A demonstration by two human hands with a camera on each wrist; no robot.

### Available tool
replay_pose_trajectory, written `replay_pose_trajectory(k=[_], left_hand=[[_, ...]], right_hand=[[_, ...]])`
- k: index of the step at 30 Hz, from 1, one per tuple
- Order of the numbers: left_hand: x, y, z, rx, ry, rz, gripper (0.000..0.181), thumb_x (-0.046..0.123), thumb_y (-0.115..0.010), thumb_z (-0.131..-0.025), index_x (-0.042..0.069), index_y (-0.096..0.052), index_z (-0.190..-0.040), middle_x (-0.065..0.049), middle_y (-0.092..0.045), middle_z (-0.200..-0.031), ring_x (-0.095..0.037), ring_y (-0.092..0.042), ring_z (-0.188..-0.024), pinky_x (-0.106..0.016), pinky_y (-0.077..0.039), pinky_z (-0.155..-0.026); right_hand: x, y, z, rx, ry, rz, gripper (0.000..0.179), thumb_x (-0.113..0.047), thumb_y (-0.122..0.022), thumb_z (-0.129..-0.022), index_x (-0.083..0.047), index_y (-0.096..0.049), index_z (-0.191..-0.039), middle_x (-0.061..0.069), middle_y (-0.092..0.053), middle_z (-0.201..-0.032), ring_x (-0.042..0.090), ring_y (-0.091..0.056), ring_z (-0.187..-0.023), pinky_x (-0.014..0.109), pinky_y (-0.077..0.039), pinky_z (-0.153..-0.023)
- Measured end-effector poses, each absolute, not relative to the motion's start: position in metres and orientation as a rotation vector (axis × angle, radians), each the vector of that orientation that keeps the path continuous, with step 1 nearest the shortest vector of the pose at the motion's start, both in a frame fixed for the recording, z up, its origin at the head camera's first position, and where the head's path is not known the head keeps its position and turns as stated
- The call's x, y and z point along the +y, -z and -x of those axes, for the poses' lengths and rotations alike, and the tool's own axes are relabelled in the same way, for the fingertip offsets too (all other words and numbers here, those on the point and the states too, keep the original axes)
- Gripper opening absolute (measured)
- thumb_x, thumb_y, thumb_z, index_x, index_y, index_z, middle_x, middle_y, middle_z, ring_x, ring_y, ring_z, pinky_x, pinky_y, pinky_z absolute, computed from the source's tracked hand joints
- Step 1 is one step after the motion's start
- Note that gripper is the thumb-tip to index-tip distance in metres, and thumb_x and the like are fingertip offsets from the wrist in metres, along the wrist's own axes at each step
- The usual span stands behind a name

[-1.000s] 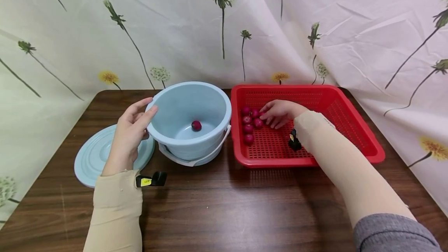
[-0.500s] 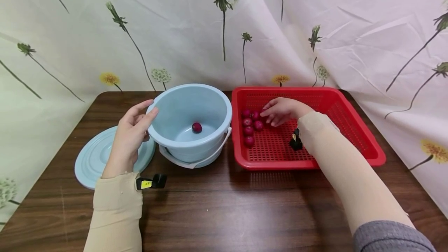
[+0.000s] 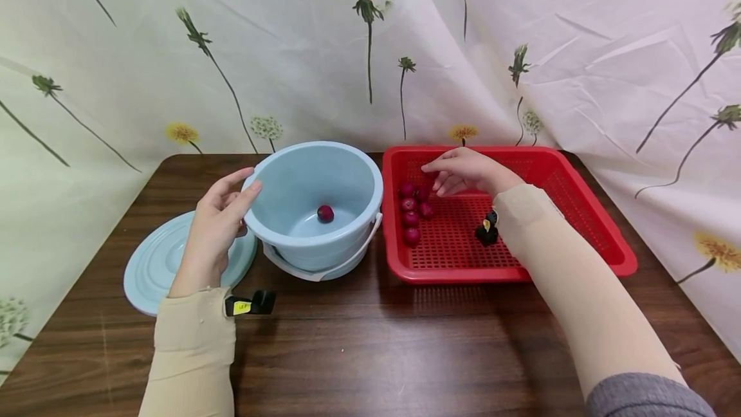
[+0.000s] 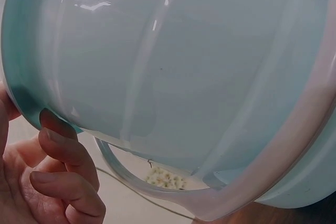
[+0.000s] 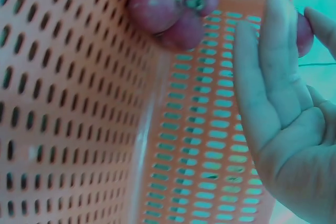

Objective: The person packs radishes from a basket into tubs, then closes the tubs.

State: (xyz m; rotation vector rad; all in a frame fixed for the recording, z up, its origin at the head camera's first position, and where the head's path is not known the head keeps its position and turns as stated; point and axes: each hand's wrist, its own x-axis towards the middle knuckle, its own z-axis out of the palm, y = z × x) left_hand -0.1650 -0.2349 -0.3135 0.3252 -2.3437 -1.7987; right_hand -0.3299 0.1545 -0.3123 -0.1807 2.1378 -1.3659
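My left hand [image 3: 215, 224] grips the rim of a light blue bucket [image 3: 315, 250], the thumb over the edge and the other fingers against the outside. One dark red radish [image 3: 325, 213] lies on the bucket's floor. Over the left part of a red perforated basket [image 3: 457, 273], my right hand [image 3: 466, 171] pinches a radish [image 5: 304, 35] between thumb and fingertips, as the right wrist view shows. Below it, several magenta radishes [image 3: 410, 219] cluster along the basket's left wall; green stem stubs [image 5: 194, 3] show in the right wrist view.
A round light blue lid [image 3: 152, 269] lies on the brown wooden table [image 3: 359, 352], partly behind my left wrist. The bucket's pale handle [image 3: 315, 271] hangs down in front. Bucket and basket stand side by side; a floral cloth [image 3: 289, 50] hangs behind.
My right hand has risen from the basket floor toward its back wall, lifting a radish away from the cluster. The left hand and the bucket stay put.
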Motion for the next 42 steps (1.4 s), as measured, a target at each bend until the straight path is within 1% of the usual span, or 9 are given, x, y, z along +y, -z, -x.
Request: replay_pose_trajectory(k=[3, 8, 13, 17, 21, 30, 36, 40, 42], left_hand=[[-0.234, 0.313, 0.165, -2.336, 1.81, -0.319, 0.061, 0.045, -0.066, -0.093, 0.021, -0.048, -0.147, 0.009, -0.057, -0.074, -0.007, -0.048, -0.061, -0.019, -0.042, -0.054], [-0.234, 0.313, 0.165, -2.322, 1.828, -0.311, 0.061, 0.044, -0.067, -0.093, 0.02, -0.048, -0.146, 0.009, -0.057, -0.074, -0.006, -0.047, -0.06, -0.019, -0.042, -0.054], [-0.236, 0.314, 0.165, -2.308, 1.853, -0.325, 0.061, 0.044, -0.067, -0.092, 0.021, -0.049, -0.146, 0.009, -0.057, -0.074, -0.007, -0.047, -0.06, -0.019, -0.041, -0.054], [-0.236, 0.315, 0.165, -2.31, 1.848, -0.323, 0.061, 0.045, -0.067, -0.093, 0.021, -0.048, -0.146, 0.009, -0.059, -0.076, -0.006, -0.048, -0.06, -0.019, -0.042, -0.054], [-0.236, 0.315, 0.165, -2.324, 1.83, -0.31, 0.061, 0.045, -0.066, -0.093, 0.021, -0.048, -0.146, 0.01, -0.059, -0.076, -0.006, -0.048, -0.061, -0.019, -0.042, -0.054], [-0.237, 0.314, 0.165, -2.355, 1.787, -0.302, 0.061, 0.045, -0.064, -0.094, 0.02, -0.047, -0.147, 0.01, -0.058, -0.075, -0.007, -0.048, -0.061, -0.019, -0.043, -0.055], [-0.237, 0.314, 0.164, -2.355, 1.797, -0.315, 0.061, 0.046, -0.064, -0.094, 0.02, -0.047, -0.148, 0.01, -0.058, -0.075, -0.006, -0.048, -0.06, -0.02, -0.042, -0.055], [-0.237, 0.314, 0.164, -2.356, 1.797, -0.314, 0.061, 0.045, -0.064, -0.094, 0.02, -0.046, -0.148, 0.01, -0.057, -0.074, -0.006, -0.047, -0.06, -0.02, -0.042, -0.055], [-0.237, 0.314, 0.165, -2.357, 1.792, -0.314, 0.061, 0.046, -0.064, -0.095, 0.021, -0.046, -0.148, 0.011, -0.056, -0.074, -0.007, -0.047, -0.06, -0.02, -0.042, -0.055]], right_hand=[[0.152, 0.307, 0.328, 2.125, 1.423, 0.173, 0.041, -0.031, -0.06, -0.1, -0.002, -0.053, -0.129, 0.003, -0.071, -0.074, 0.012, -0.069, -0.062, 0.035, -0.059, -0.078], [0.15, 0.296, 0.322, 2.115, 1.499, 0.195, 0.042, -0.031, -0.057, -0.101, -0.002, -0.053, -0.131, 0.005, -0.074, -0.084, 0.014, -0.069, -0.062, 0.038, -0.059, -0.081], [0.147, 0.284, 0.316, 2.125, 1.542, 0.263, 0.044, -0.028, -0.057, -0.101, 0.001, -0.052, -0.133, 0.007, -0.072, -0.09, 0.015, -0.069, -0.064, 0.036, -0.059, -0.079], [0.142, 0.277, 0.311, 2.12, 1.577, 0.283, 0.041, -0.025, -0.059, -0.1, 0.0, -0.053, -0.132, 0.007, -0.071, -0.09, 0.015, -0.067, -0.063, 0.035, -0.06, -0.077], [0.138, 0.272, 0.304, 2.113, 1.597, 0.286, 0.036, -0.024, -0.059, -0.1, -0.004, -0.055, -0.129, 0.006, -0.069, -0.091, 0.015, -0.066, -0.064, 0.035, -0.06, -0.076], [0.125, 0.258, 0.29, 2.085, 1.63, 0.345, 0.035, -0.024, -0.06, -0.099, -0.006, -0.056, -0.128, 0.008, -0.068, -0.094, 0.017, -0.065, -0.065, 0.035, -0.06, -0.074], [0.112, 0.252, 0.28, 2.058, 1.616, 0.413, 0.034, -0.023, -0.061, -0.098, -0.007, -0.056, -0.128, 0.007, -0.068, -0.091, 0.017, -0.064, -0.067, 0.032, -0.059, -0.071], [0.102, 0.251, 0.274, 2.037, 1.608, 0.474, 0.033, -0.021, -0.062, -0.097, -0.007, -0.057, -0.126, 0.006, -0.067, -0.088, 0.018, -0.062, -0.067, 0.033, -0.059, -0.071], [0.096, 0.251, 0.271, 2.023, 1.605, 0.499, 0.033, -0.021, -0.062, -0.097, -0.007, -0.058, -0.127, 0.008, -0.066, -0.088, 0.019, -0.062, -0.066, 0.034, -0.059, -0.071]])
